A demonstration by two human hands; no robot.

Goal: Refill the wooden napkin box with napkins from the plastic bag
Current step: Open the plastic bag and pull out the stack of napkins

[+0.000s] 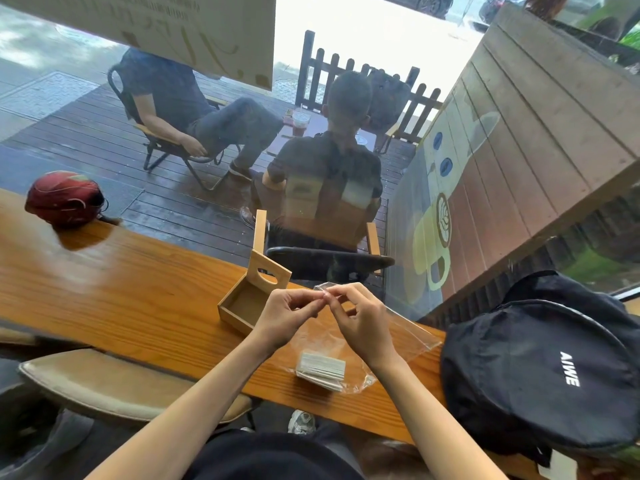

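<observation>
Low in the frame's centre, 2 bare forearms reach up to the left hand (289, 315) and right hand (362, 318), whose fingertips meet, both pinched on the top edge of the clear bag (410, 332). The bag's lower part rests on the table (138, 289), holding a stack of napkins (322, 370). Just left of the hands, the wooden box (247, 299) sits empty, lid raised.

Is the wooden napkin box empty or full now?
Empty: the light wooden napkin box has its lid raised, bare floor showing; white napkins remain bagged.
</observation>
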